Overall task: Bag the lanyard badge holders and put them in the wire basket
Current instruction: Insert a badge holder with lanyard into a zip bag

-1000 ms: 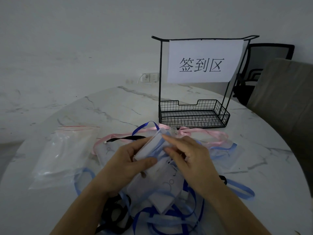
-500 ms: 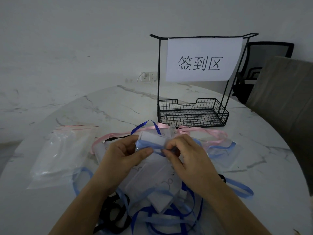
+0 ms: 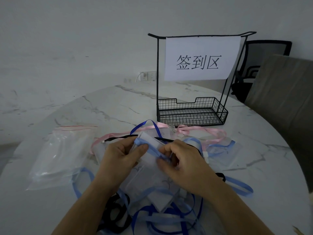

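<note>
Behind right hand (image 3: 184,161), lanyard (image 3: 149,149) partly hidden

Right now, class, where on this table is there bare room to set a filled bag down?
The table is bare left of the wire basket, beyond the clear bags, and along its right edge. Crowded: the lanyard pile under the left hand and right hand.

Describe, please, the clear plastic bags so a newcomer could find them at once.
From the wire basket with the paper sign, look nearer and left on the table. The clear plastic bags lie beside the ribbon pile; only they show a red seal strip.
</note>
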`<control>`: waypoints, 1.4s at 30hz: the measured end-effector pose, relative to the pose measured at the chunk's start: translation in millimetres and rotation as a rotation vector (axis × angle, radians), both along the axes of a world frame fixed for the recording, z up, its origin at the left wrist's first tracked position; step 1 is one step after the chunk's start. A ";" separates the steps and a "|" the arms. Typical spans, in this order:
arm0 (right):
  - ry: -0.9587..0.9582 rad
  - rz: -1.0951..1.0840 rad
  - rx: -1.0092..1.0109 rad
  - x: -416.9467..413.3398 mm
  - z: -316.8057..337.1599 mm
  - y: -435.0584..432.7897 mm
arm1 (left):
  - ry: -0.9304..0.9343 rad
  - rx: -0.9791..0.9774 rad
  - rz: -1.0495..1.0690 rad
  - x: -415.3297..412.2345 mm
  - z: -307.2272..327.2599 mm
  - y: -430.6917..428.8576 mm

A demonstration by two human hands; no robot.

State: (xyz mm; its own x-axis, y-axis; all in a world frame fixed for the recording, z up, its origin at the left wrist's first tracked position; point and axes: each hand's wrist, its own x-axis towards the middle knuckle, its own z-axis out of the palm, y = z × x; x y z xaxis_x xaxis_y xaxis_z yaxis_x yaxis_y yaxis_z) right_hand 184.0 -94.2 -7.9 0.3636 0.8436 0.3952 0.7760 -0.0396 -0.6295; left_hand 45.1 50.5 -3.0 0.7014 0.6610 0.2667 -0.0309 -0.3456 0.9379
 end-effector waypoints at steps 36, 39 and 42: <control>0.332 -0.068 0.117 0.1 2.8 5.1 | -0.107 0.223 0.138 3.4 3.3 -6.1; 0.446 -0.077 0.162 0.3 7.1 4.5 | -0.117 0.243 0.201 4.5 -0.9 -7.4; 0.572 -0.031 0.175 1.6 14.4 0.2 | -0.122 0.396 0.257 4.1 -1.2 -13.6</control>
